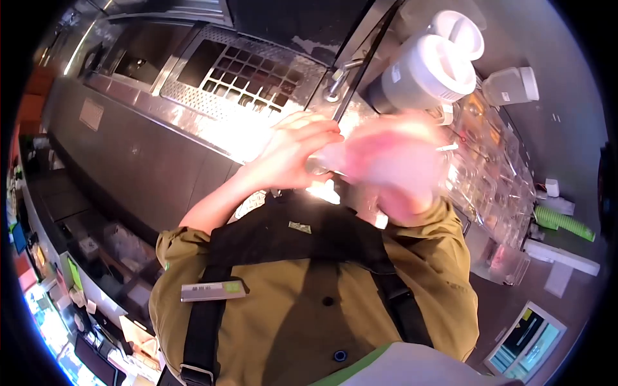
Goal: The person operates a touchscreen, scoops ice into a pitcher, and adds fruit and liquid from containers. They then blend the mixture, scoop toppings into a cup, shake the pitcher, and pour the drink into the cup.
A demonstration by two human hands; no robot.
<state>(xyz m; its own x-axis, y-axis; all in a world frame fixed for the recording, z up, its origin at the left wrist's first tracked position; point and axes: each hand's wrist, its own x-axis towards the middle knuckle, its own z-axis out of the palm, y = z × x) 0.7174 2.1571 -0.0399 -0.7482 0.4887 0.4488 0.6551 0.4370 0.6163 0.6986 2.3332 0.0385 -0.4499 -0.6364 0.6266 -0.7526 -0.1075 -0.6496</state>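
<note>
My left hand [297,145] is curled, fingers bent, round a small shiny rounded piece [317,163] that looks like metal or clear plastic; most of it is hidden by the fingers. Right beside it, my right hand [412,199] is smeared by motion. A blurred pale pink thing [399,154], possibly a cloth, covers that hand's fingers and reaches toward my left hand. Whether the right fingers close on it cannot be made out. Both hands are in front of my dark apron [296,241], over the bright steel counter [251,132].
A dark grated drain [251,77] is set in the counter beyond my left hand, near a metal tap fitting [333,90]. White-lidded containers [418,74] stand beyond my right hand. Clear plastic trays [489,167] and a green ribbed tube [563,224] are along the right.
</note>
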